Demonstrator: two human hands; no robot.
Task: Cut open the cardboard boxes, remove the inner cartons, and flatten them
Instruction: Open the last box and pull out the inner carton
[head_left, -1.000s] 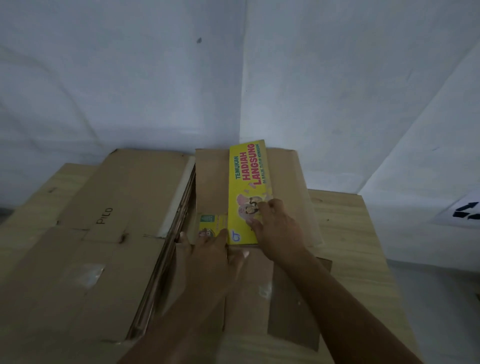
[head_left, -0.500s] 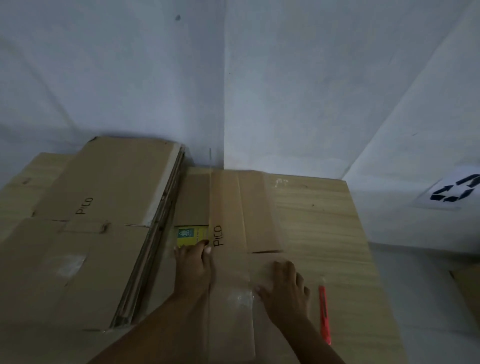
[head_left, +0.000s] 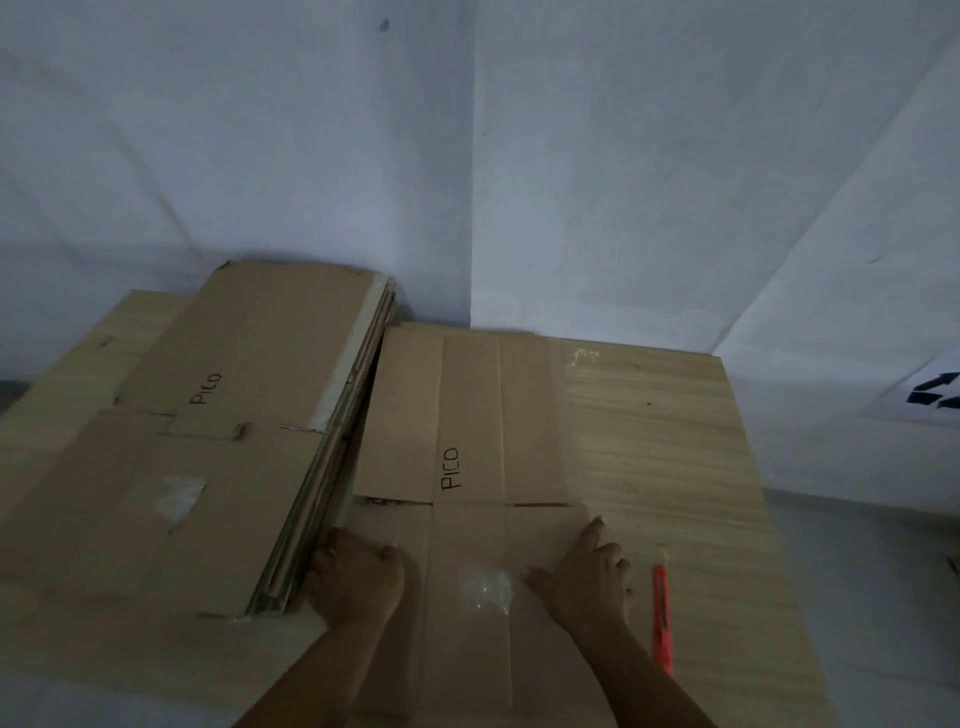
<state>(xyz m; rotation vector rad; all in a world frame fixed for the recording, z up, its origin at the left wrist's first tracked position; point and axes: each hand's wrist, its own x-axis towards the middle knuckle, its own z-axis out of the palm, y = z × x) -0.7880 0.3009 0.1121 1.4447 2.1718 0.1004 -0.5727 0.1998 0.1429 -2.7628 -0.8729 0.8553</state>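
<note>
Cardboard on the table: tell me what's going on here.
A person is flattening a cardboard box marked PICO on the wooden table. The left hand and right hand both press down on its near end. A stack of flattened boxes lies beside it, and a red cutter rests untouched near the right hand.

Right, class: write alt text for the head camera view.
Two hands, left hand and right hand, press a flattened cardboard box marked PICO on a wooden table. A stack of flattened boxes lies left; an orange cutter right.
</note>
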